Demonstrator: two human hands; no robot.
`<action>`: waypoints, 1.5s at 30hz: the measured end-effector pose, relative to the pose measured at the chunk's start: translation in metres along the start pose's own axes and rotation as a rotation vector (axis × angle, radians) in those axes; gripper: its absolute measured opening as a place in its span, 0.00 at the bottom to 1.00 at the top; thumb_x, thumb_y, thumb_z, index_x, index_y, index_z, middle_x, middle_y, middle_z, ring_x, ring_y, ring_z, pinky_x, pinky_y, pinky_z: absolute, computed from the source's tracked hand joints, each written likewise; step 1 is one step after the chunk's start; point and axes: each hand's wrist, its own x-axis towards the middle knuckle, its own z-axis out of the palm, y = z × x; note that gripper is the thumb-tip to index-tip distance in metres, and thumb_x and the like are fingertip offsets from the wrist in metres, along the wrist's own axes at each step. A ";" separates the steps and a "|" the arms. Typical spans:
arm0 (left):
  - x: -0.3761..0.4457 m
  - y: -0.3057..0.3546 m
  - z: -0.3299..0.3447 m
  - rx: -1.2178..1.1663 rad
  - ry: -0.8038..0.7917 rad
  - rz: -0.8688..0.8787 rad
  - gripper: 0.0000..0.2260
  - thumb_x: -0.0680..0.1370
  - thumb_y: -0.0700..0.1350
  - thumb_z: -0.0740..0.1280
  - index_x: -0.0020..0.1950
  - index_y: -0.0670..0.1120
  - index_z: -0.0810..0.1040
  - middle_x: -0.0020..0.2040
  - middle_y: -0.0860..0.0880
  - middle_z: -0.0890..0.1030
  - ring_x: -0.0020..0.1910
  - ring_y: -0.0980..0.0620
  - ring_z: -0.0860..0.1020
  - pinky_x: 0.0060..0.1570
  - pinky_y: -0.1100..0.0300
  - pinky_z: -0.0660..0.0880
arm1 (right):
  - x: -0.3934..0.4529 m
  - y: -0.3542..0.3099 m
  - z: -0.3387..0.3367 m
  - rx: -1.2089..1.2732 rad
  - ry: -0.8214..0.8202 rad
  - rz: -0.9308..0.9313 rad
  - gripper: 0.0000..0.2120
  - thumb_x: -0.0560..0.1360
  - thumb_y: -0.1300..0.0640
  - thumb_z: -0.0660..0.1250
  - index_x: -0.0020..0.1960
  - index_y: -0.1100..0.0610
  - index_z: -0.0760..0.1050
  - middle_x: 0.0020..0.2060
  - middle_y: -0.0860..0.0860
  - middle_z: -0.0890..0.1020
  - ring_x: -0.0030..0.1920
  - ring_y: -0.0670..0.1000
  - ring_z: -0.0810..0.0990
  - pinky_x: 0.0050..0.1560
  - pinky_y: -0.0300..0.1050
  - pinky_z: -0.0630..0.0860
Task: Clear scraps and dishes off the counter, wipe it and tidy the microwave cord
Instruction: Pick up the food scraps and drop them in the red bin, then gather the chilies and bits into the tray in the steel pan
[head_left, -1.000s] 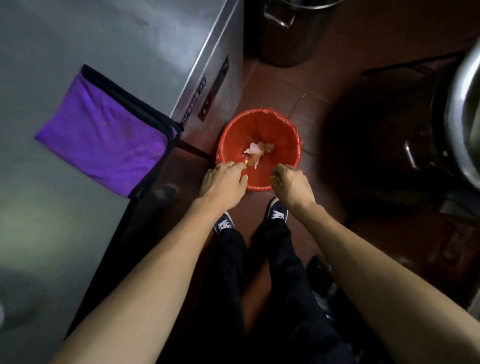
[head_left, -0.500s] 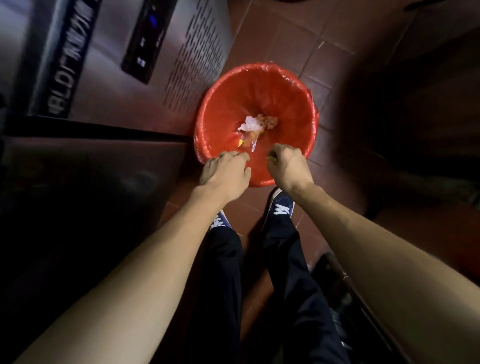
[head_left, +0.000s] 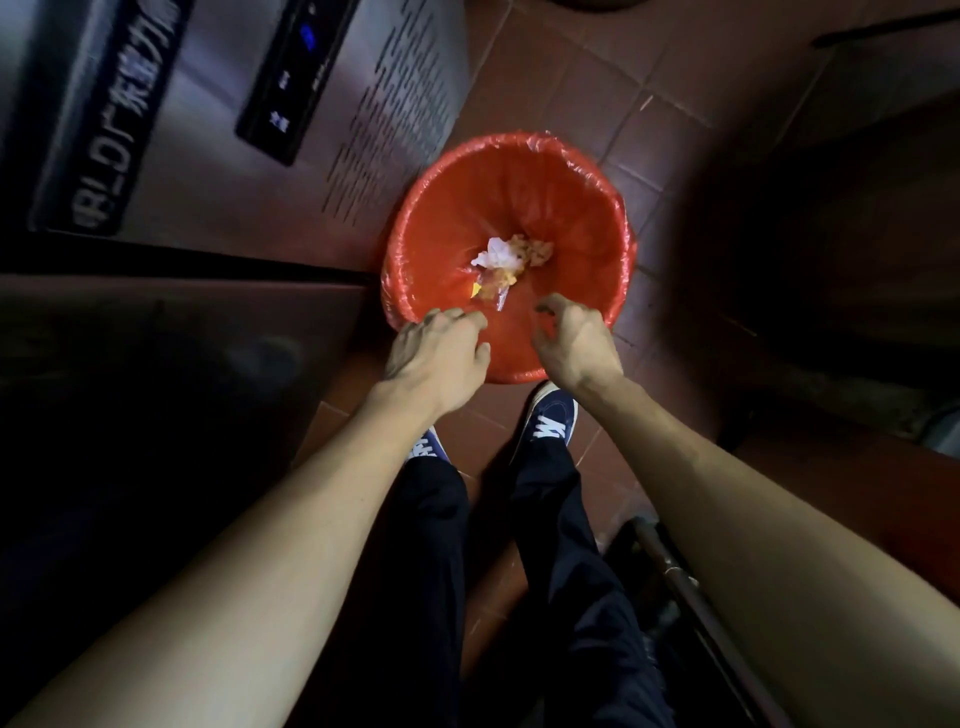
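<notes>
A red bin (head_left: 519, 171) lined with a red plastic bag stands on the tiled floor. At its bottom lie food scraps (head_left: 511, 262): white crumpled paper, tan bits and a clear wrapper. My left hand (head_left: 439, 356) hovers over the bin's near rim, fingers spread and loosely bent, holding nothing that I can see. My right hand (head_left: 574, 343) is over the near rim too, fingers loosely curled and apart, with nothing visible in it.
A steel appliance (head_left: 218, 156) with a dark control panel (head_left: 296, 78) stands left of the bin, a dark door front below it. My legs and blue shoes (head_left: 548, 421) are just behind the bin. A dark metal bar (head_left: 691, 592) runs at lower right.
Both hands were closed fists over the bin's near rim; now their fingers have spread apart. The view has tilted down, so the purple cloth and counter top left the frame.
</notes>
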 end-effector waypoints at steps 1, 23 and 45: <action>-0.005 0.002 -0.007 -0.003 0.010 -0.001 0.15 0.82 0.52 0.62 0.67 0.52 0.75 0.63 0.49 0.78 0.63 0.44 0.76 0.64 0.48 0.71 | -0.006 -0.005 -0.008 -0.009 -0.005 -0.010 0.14 0.77 0.55 0.62 0.61 0.54 0.77 0.56 0.58 0.82 0.52 0.61 0.81 0.53 0.53 0.80; -0.216 0.068 -0.246 -0.170 0.453 -0.052 0.16 0.81 0.53 0.64 0.68 0.53 0.76 0.63 0.49 0.79 0.63 0.45 0.77 0.61 0.50 0.73 | -0.186 -0.192 -0.237 -0.285 0.125 -0.574 0.16 0.77 0.58 0.66 0.64 0.58 0.77 0.60 0.56 0.81 0.58 0.62 0.79 0.57 0.55 0.76; -0.430 -0.038 -0.301 -0.128 0.855 -0.438 0.16 0.81 0.52 0.62 0.67 0.50 0.76 0.62 0.47 0.80 0.62 0.44 0.77 0.60 0.49 0.72 | -0.323 -0.406 -0.232 -0.388 0.084 -1.096 0.17 0.78 0.59 0.65 0.66 0.60 0.76 0.62 0.58 0.81 0.60 0.62 0.79 0.60 0.57 0.75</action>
